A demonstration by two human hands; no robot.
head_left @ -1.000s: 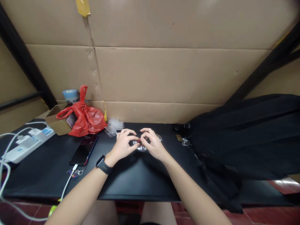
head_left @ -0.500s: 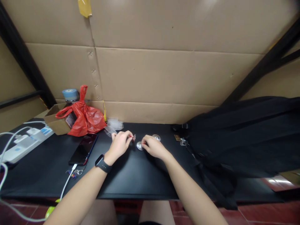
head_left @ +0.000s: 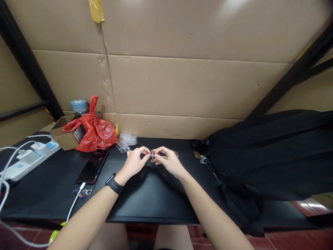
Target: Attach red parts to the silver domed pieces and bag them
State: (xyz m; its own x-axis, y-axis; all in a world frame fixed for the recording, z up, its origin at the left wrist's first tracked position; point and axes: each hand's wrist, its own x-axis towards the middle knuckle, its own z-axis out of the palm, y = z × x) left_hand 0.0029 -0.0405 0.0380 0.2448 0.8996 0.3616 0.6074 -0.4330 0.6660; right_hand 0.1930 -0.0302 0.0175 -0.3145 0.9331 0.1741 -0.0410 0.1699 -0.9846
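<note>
Over the middle of the black table (head_left: 145, 201), small round metal discs (head_left: 152, 155) stand on edge, face to face, between my two hands. My left hand (head_left: 136, 160), with a dark watch on its wrist, pinches them from the left with thumb and fingertips. From the right, my right hand (head_left: 168, 160) pinches the disc on its side. Reddish spots show at the fingertips; what they are is too small to tell. Another round clear or shiny piece (head_left: 176, 153) lies behind my right hand, mostly hidden by it.
Clear plastic pieces (head_left: 126, 141), a red bag (head_left: 97, 133), a cardboard box (head_left: 63, 137) and a phone (head_left: 93, 166) lie left, beside a white power strip (head_left: 31, 158) with cables. A black bag (head_left: 273, 152) covers the right; keys (head_left: 204, 159) lie near it.
My right hand has lifted the shiny disc off the table and brought it against the one in my left hand. My left hand has moved slightly right.
</note>
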